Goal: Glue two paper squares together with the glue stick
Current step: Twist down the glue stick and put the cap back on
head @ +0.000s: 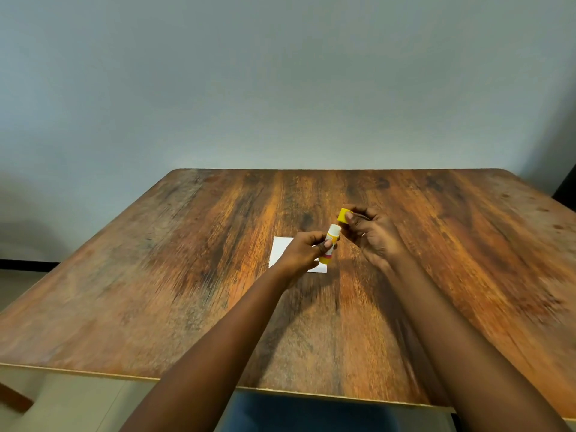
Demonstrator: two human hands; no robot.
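My left hand (304, 252) grips a yellow glue stick (329, 246), tilted with its pale uncapped tip pointing up and away from me. Just to its right, my right hand (372, 235) pinches the yellow cap (343, 216), held a little apart from the tip. White paper (282, 249) lies flat on the wooden table (187, 260) beneath my left hand, which covers most of it. I cannot tell whether it is one square or two stacked.
The table's far edge meets a plain grey wall. Its near edge runs close to my body, with floor and a blue seat below. A dark object stands off the table's far right corner.
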